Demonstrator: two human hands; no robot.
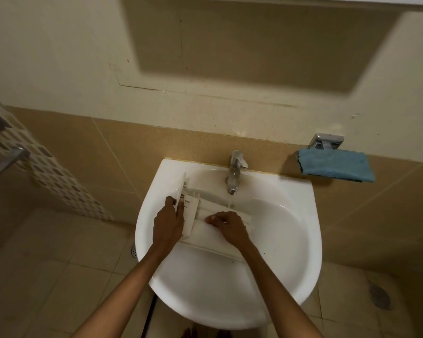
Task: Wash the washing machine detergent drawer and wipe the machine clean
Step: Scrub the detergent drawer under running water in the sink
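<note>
The white plastic detergent drawer point(206, 230) lies across the white sink point(291, 240), its front panel toward the sink's left rim. My left hand point(169, 223) grips the drawer's left end near the front panel. My right hand point(227, 226) rests on the drawer's middle with curled fingers pressing into a compartment. Water runs from the chrome tap point(236, 170) onto the drawer just beyond my right hand. The washing machine is out of sight.
A blue cloth point(336, 167) lies on a chrome wall holder point(326, 141) right of the tap. Beige tiled wall stands behind the sink. Floor drains point(133, 250) show on the tiled floor left and right of the sink. A patterned curtain point(42, 167) hangs at left.
</note>
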